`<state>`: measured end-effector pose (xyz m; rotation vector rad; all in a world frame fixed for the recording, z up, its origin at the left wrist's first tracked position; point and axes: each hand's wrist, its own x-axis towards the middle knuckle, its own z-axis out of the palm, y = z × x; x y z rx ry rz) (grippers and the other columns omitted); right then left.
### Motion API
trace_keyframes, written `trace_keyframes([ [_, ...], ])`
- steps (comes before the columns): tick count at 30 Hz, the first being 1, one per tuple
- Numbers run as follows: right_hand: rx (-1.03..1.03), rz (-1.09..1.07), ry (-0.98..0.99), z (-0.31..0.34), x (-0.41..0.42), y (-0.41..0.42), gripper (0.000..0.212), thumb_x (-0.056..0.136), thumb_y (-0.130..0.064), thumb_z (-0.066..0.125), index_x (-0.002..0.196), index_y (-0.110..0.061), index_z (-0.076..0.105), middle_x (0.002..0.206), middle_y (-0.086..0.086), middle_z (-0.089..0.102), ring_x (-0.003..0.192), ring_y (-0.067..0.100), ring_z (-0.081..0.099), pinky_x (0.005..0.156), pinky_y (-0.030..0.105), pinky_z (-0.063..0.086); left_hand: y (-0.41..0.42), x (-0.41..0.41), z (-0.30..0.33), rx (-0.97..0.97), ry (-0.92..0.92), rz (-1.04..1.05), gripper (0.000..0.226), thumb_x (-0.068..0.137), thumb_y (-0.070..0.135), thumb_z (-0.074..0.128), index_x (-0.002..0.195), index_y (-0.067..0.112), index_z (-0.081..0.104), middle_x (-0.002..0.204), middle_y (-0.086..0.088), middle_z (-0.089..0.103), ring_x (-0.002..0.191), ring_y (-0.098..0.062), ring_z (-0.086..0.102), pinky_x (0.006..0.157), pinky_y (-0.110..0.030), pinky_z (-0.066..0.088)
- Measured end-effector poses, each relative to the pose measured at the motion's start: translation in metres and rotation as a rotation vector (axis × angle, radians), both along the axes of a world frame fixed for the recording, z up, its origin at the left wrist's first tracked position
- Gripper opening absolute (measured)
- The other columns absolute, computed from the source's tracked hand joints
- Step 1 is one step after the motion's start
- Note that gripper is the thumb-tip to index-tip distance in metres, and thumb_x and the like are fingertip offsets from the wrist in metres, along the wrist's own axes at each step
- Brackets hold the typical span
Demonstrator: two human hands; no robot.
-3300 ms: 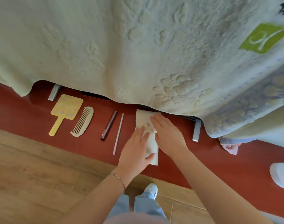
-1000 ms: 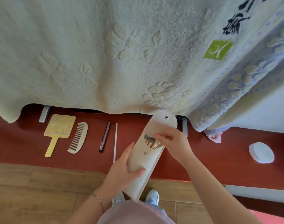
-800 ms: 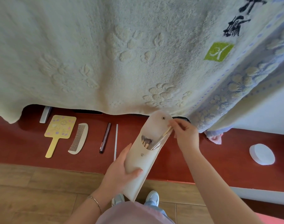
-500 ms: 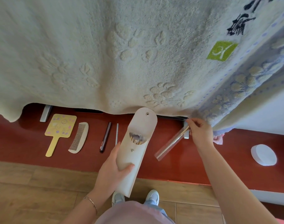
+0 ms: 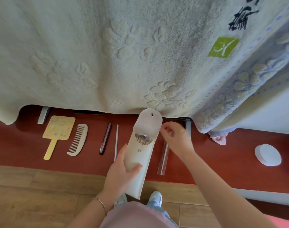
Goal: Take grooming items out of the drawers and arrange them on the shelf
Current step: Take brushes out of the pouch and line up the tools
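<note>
My left hand (image 5: 122, 171) grips a long cream pouch (image 5: 140, 155) from below, tilted up over the red shelf (image 5: 214, 155). Its flap is open and several brush tips show in the mouth. My right hand (image 5: 178, 139) hovers just right of the pouch mouth, fingers loosely curled and holding nothing. Under that hand a brush in a clear sleeve (image 5: 163, 160) lies on the shelf. Further left lie a yellow hand mirror (image 5: 58, 129), a cream comb (image 5: 78, 139), a dark pencil (image 5: 105, 139) and a thin silver stick (image 5: 116, 140).
A large cream towel (image 5: 107, 55) hangs over the shelf's back and hides what is behind it. A white round container (image 5: 268, 154) sits at the right, and a pink cloth (image 5: 218, 139) peeks out under the patterned towel. Wooden floor lies below the shelf edge.
My right hand drew the sleeved brush out of the pouch, laid it on the shelf to the right and let go. It has come back to the pouch mouth.
</note>
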<state>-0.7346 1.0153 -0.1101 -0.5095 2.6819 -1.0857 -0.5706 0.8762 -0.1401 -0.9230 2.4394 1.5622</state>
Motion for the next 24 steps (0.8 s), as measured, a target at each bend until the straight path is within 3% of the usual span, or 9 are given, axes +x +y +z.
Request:
trace_keyframes([
  [3,-0.003,0.145,-0.193,0.004,0.024,-0.018,0.029,0.08,-0.04,0.065,0.106,-0.028,0.059,0.084,-0.01,0.052,0.067,0.001,0.048,0.06,0.016,0.038,0.002,0.001,0.001,0.002,0.001,0.002,0.083,0.076,0.038,0.069,0.142,0.035,0.019,0.114,0.02,0.046,0.094,-0.004,0.054,0.074,-0.016,0.045],
  [5,0.058,0.171,-0.21,0.0,0.031,-0.026,0.033,0.079,-0.042,0.066,0.106,-0.027,0.057,0.09,-0.012,0.048,0.071,0.0,0.048,0.059,0.013,0.035,0.002,0.001,0.001,-0.007,0.0,-0.019,0.082,0.075,0.041,0.069,0.141,0.037,0.019,0.111,0.024,0.045,0.092,-0.002,0.053,0.073,-0.014,0.044],
  [10,0.042,0.114,-0.302,-0.004,0.026,-0.029,0.018,0.079,-0.032,0.069,0.09,-0.026,0.057,0.08,-0.01,0.042,0.065,0.003,0.042,0.055,0.015,0.031,-0.003,0.008,0.001,0.0,-0.013,-0.047,0.083,0.075,0.04,0.07,0.141,0.037,0.02,0.114,0.023,0.045,0.096,-0.003,0.053,0.077,-0.016,0.045],
  [15,-0.227,-0.172,-0.392,0.003,0.015,-0.029,0.005,0.082,-0.021,0.065,0.084,-0.022,0.061,0.077,-0.01,0.06,0.066,0.005,0.053,0.06,0.018,0.04,-0.006,0.015,0.0,0.015,-0.008,-0.056,0.083,0.073,0.042,0.069,0.14,0.04,0.019,0.117,0.022,0.048,0.101,-0.005,0.054,0.084,-0.023,0.048],
  [17,-0.367,-0.287,-0.382,0.008,0.005,-0.027,0.006,0.085,-0.016,0.061,0.082,-0.019,0.057,0.067,-0.008,0.065,0.053,0.008,0.051,0.053,0.023,0.04,-0.008,0.018,-0.001,0.01,0.004,-0.051,0.083,0.074,0.042,0.069,0.14,0.04,0.019,0.117,0.022,0.048,0.101,-0.005,0.054,0.082,-0.02,0.047],
  [19,-0.484,-0.393,-0.345,0.013,-0.006,-0.022,0.007,0.088,-0.011,0.057,0.082,-0.015,0.054,0.055,-0.006,0.06,0.042,0.008,0.045,0.046,0.023,0.037,-0.01,0.021,-0.002,0.006,0.008,-0.027,0.082,0.074,0.043,0.069,0.139,0.039,0.02,0.116,0.022,0.047,0.1,-0.004,0.054,0.081,-0.022,0.049],
  [24,-0.512,-0.566,-0.221,0.013,-0.025,-0.006,0.014,0.089,-0.015,0.055,0.079,-0.025,0.051,0.058,0.002,0.053,0.042,0.006,0.045,0.046,0.022,0.037,-0.018,0.027,-0.004,0.021,0.027,0.084,0.081,0.075,0.038,0.07,0.139,0.036,0.022,0.108,0.029,0.043,0.095,-0.003,0.055,0.076,-0.023,0.05],
])
